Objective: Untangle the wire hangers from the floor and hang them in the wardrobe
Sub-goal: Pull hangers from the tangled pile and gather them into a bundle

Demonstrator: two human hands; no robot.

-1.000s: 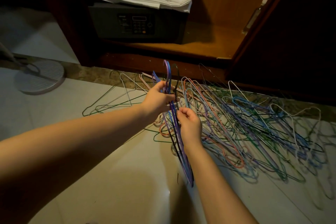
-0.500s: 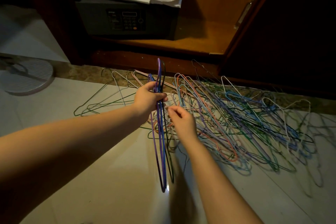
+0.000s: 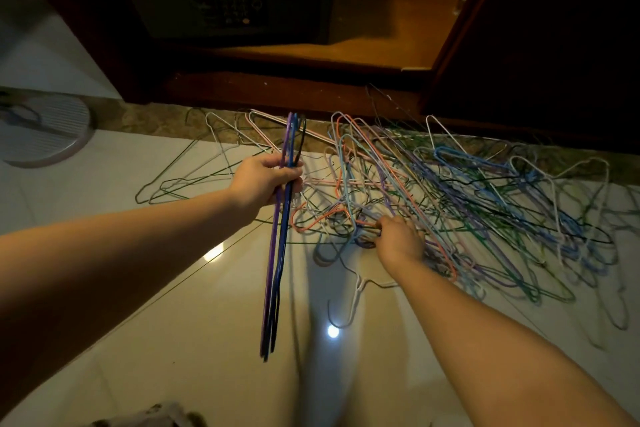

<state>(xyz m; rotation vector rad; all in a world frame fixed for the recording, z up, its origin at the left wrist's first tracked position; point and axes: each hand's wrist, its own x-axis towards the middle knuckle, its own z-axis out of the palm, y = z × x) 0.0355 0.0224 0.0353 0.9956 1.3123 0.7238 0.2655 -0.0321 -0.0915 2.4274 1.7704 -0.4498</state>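
left hand (image 3: 263,184) clamps 3 upright hangers (image 3: 277,270) left of pile (image 3: 467,191); right hand (image 3: 400,241) in pile's near edge, can't tell grip.

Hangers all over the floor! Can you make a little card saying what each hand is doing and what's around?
Left hand: grips a bundle of purple, blue and black wire hangers, held upright
Right hand: down in the tangled pile of coloured wire hangers; grip hidden
Floor: glossy pale tiles
Wardrobe: open wooden wardrobe, dark keypad safe inside
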